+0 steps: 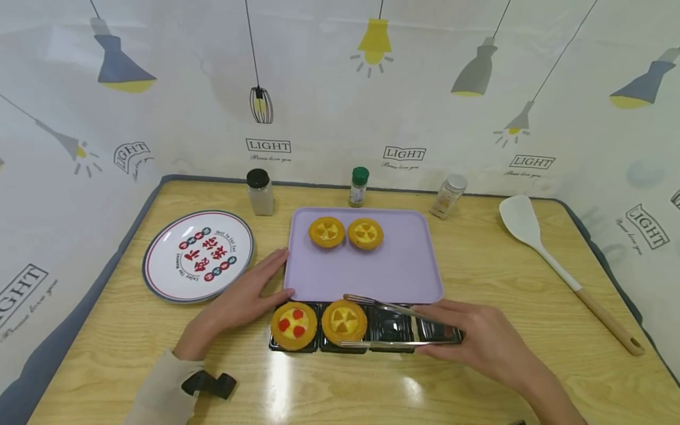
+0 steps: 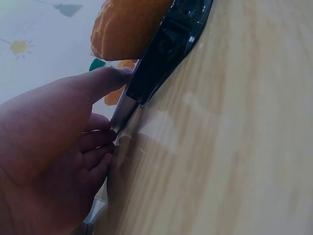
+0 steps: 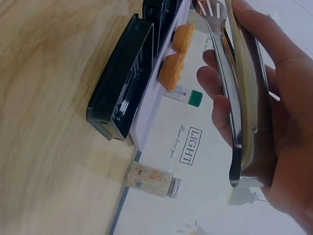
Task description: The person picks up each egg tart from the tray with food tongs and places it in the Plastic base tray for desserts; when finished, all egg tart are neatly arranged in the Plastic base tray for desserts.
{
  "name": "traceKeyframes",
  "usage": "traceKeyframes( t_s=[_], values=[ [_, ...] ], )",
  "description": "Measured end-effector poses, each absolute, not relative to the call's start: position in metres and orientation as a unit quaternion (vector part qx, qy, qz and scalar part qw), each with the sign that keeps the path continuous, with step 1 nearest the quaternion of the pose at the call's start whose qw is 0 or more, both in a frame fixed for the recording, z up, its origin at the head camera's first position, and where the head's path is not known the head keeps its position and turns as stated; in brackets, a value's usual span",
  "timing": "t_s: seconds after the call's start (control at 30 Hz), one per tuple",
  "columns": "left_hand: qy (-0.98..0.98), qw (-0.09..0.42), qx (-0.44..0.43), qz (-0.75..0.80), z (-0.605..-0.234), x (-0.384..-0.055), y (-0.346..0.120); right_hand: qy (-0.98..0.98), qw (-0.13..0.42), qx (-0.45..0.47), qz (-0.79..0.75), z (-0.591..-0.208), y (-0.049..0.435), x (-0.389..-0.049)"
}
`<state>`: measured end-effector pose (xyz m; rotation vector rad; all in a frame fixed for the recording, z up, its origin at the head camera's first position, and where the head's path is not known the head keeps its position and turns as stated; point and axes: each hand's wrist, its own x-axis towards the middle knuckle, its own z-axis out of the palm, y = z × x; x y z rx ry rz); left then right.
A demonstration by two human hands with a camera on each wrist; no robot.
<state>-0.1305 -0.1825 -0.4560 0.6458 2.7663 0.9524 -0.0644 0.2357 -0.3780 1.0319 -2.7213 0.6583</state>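
My left hand (image 1: 247,298) lies along the left edge of the lilac tray (image 1: 363,274), fingertips and thumb touching its rim with fairly straight fingers. My right hand (image 1: 480,336) grips metal tongs (image 1: 383,306), spread apart. Their arms reach left over the black plastic box (image 1: 390,326), one tip on each side of a tart with yellow triangle pieces (image 1: 344,323) in the second compartment. Beside it, a tart with red pieces (image 1: 294,326) sits in the leftmost compartment. Two more yellow tarts, a left one (image 1: 326,232) and a right one (image 1: 365,233), stand on the tray.
A white printed plate (image 1: 170,260) lies at the left. Along the back stand a black-lidded jar (image 1: 261,195), a green-capped bottle (image 1: 359,188) and a silver-capped jar (image 1: 448,198). A white spatula with a wooden handle (image 1: 563,271) lies at the right.
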Motion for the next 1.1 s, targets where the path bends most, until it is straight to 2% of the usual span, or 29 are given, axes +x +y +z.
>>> traceKeyframes(
  t_s=[0.47,0.6,0.87,1.1],
  values=[
    [0.922,0.074,0.213,0.315,-0.455,-0.132,-0.182,-0.915,0.066,0.333,0.216,-0.381,0.238,-0.066],
    [0.922,0.074,0.214,0.315,-0.456,-0.131,-0.183,-0.916,0.079,0.324,0.224,-0.373,0.239,-0.07],
    [0.924,0.069,0.212,0.311,-0.458,-0.132,-0.182,-0.938,0.148,0.259,0.177,-0.353,0.239,-0.099],
    [0.924,0.064,0.213,0.311,-0.458,-0.132,-0.182,-0.966,0.117,0.179,0.146,-0.352,0.222,-0.126]
  ],
)
